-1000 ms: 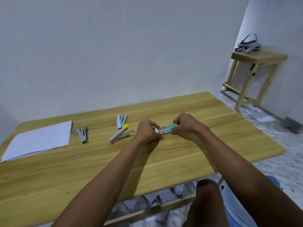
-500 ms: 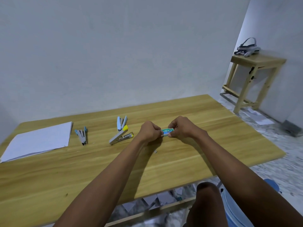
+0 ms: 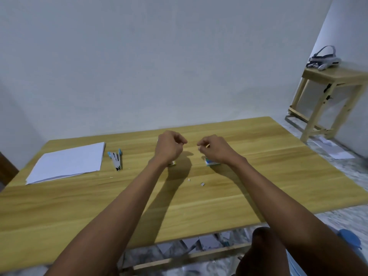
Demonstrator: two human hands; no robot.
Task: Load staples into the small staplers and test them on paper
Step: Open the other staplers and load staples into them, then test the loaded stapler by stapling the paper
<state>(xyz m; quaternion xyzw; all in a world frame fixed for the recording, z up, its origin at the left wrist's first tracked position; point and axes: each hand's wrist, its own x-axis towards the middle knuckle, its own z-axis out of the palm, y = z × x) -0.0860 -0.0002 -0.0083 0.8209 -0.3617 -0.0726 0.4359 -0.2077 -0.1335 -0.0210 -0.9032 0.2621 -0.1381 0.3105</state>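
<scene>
My left hand point(image 3: 169, 146) and my right hand point(image 3: 216, 150) hover side by side above the middle of the wooden table point(image 3: 278, 176), a small gap between them. Both have their fingers curled with the tips pinched. A pale speck shows at the right fingertips, too small to identify. The small green-and-blue staple box point(image 3: 210, 162) lies on the table under my right wrist, held by neither hand. One end of the yellow stapler point(image 3: 172, 163) peeks out behind my left wrist. A blue stapler point(image 3: 116, 158) lies open to the left, beside the white paper stack point(image 3: 67, 162).
Two tiny pale bits point(image 3: 202, 184) lie on the table in front of my hands. A small wooden side table point(image 3: 334, 76) with a headset on it stands at the right wall. My knee point(image 3: 262, 248) shows below the table's near edge.
Both hands let go of the staple box, which now lies on the table, and they rose and moved apart. The view has shifted, so my left arm now hides most of the yellow stapler.
</scene>
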